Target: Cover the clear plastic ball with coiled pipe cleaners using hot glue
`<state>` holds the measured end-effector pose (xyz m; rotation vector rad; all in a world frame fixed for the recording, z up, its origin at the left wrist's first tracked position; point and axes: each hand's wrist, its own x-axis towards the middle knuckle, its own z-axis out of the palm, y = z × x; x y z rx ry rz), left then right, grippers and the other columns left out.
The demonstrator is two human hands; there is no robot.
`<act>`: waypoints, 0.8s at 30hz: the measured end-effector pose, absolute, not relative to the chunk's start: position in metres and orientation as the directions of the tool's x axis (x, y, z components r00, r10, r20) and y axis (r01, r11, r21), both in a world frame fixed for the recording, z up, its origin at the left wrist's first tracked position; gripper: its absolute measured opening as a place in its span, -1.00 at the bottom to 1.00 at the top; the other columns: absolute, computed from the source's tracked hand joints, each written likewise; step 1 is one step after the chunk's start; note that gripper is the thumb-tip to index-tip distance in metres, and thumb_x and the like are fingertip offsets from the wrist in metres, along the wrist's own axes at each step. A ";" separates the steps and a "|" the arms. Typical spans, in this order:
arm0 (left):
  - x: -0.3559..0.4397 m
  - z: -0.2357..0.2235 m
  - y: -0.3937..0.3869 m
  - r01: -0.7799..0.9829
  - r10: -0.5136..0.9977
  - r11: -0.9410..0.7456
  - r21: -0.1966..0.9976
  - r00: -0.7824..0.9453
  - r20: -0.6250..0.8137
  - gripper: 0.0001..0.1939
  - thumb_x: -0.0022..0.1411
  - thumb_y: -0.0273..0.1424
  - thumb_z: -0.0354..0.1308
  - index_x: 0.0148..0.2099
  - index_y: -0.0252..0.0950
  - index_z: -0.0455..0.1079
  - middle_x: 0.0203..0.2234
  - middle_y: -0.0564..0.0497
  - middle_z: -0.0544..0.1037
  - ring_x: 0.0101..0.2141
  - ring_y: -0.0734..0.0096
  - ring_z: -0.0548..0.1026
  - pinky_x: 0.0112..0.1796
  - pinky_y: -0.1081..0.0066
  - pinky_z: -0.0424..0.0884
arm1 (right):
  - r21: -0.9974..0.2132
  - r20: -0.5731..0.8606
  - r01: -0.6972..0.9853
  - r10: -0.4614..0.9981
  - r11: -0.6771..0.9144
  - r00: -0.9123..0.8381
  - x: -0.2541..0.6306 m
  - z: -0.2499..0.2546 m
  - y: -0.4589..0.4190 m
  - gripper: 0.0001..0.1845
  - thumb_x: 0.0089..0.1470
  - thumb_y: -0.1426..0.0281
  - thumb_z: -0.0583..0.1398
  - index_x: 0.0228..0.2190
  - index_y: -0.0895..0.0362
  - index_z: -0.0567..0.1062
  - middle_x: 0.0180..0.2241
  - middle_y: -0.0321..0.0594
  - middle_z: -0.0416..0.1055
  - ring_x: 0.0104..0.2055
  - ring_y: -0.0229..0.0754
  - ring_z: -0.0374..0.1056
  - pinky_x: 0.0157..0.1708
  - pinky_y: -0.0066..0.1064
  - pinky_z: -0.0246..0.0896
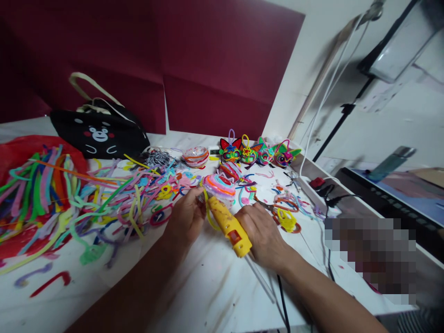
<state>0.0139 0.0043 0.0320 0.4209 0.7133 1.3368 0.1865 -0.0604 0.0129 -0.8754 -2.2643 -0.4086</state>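
Note:
My right hand [260, 233] is closed around a yellow hot glue gun [227, 224], its nozzle pointing away from me. A glue stick [262, 280] sticks out of the gun's back end. Just beyond the nozzle is a dome [220, 184] wrapped in pink, orange and purple pipe cleaners. My left hand [187, 210] grips the dome's left side, with its fingertips partly hidden. A yellow pipe cleaner [210, 215] curves down from the dome, between my left hand and the gun.
Loose pipe cleaners [104, 194] are heaped at left, some on a red bag [12, 152]. Behind stand a black bag [100, 134], a wrapped bowl [196, 156] and several animal-head ornaments [249, 152]. Scissors [265, 203] lie right of centre. A black cord [282, 300] hangs over the front edge.

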 end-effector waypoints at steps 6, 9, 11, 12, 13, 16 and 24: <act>0.011 0.034 0.008 -0.740 0.967 0.199 0.642 0.041 -0.252 -0.90 0.16 -0.58 0.13 -0.34 -0.34 0.44 -0.50 0.06 0.57 -0.52 0.52 0.49 -0.45 0.55 0.42 | 0.039 0.703 0.683 0.466 0.729 -0.538 0.187 0.012 -0.061 -0.83 0.27 0.47 -0.03 -0.31 0.15 0.34 -0.43 -0.13 0.37 -0.40 -0.08 0.21 -0.38 -0.24 0.00; 0.010 0.036 0.009 -0.749 0.967 0.195 0.633 0.036 -0.254 -0.88 0.17 -0.60 0.13 -0.35 -0.34 0.44 -0.50 0.07 0.57 -0.53 0.54 0.50 -0.46 0.58 0.41 | 0.032 0.701 0.683 0.471 0.730 -0.536 0.188 0.012 -0.061 -0.84 0.26 0.49 -0.02 -0.30 0.15 0.34 -0.42 -0.13 0.37 -0.39 -0.08 0.23 -0.36 -0.23 0.02; 0.010 0.037 0.009 -0.755 0.967 0.191 0.627 0.034 -0.254 -0.87 0.19 -0.61 0.11 -0.34 -0.34 0.45 -0.49 0.07 0.58 -0.53 0.56 0.50 -0.47 0.59 0.42 | 0.031 0.700 0.682 0.471 0.730 -0.536 0.188 0.012 -0.061 -0.84 0.26 0.49 -0.02 -0.30 0.15 0.35 -0.42 -0.12 0.39 -0.39 -0.08 0.23 -0.35 -0.23 0.03; 0.009 0.037 0.009 -0.757 0.966 0.189 0.625 0.030 -0.256 -0.85 0.21 -0.62 0.09 -0.34 -0.35 0.45 -0.49 0.06 0.58 -0.54 0.57 0.50 -0.47 0.60 0.41 | 0.031 0.700 0.681 0.471 0.731 -0.537 0.188 0.013 -0.061 -0.84 0.26 0.48 -0.02 -0.31 0.16 0.35 -0.42 -0.11 0.39 -0.39 -0.08 0.23 -0.36 -0.23 0.03; 0.009 0.038 0.009 -0.759 0.965 0.188 0.623 0.026 -0.260 -0.84 0.22 -0.61 0.08 -0.34 -0.34 0.45 -0.49 0.07 0.58 -0.54 0.57 0.50 -0.48 0.60 0.42 | 0.030 0.700 0.681 0.471 0.732 -0.537 0.188 0.013 -0.061 -0.83 0.27 0.48 -0.02 -0.31 0.16 0.35 -0.42 -0.11 0.39 -0.39 -0.09 0.23 -0.36 -0.23 0.03; 0.008 0.038 0.010 -0.762 0.965 0.182 0.622 0.016 -0.262 -0.83 0.23 -0.61 0.06 -0.35 -0.34 0.43 -0.51 0.07 0.57 -0.53 0.56 0.51 -0.48 0.61 0.43 | 0.033 0.705 0.676 0.462 0.736 -0.538 0.187 0.013 -0.061 -0.82 0.27 0.49 -0.03 -0.31 0.16 0.35 -0.43 -0.11 0.39 -0.39 -0.09 0.23 -0.37 -0.23 0.03; 0.002 0.038 0.013 -0.768 0.968 0.176 0.616 0.021 -0.251 -0.87 0.20 -0.61 0.12 -0.36 -0.33 0.42 -0.53 0.06 0.55 -0.52 0.51 0.51 -0.51 0.59 0.40 | 0.028 0.706 0.676 0.465 0.736 -0.534 0.189 0.013 -0.061 -0.82 0.24 0.51 -0.04 -0.31 0.15 0.34 -0.42 -0.12 0.39 -0.39 -0.09 0.22 -0.36 -0.23 0.04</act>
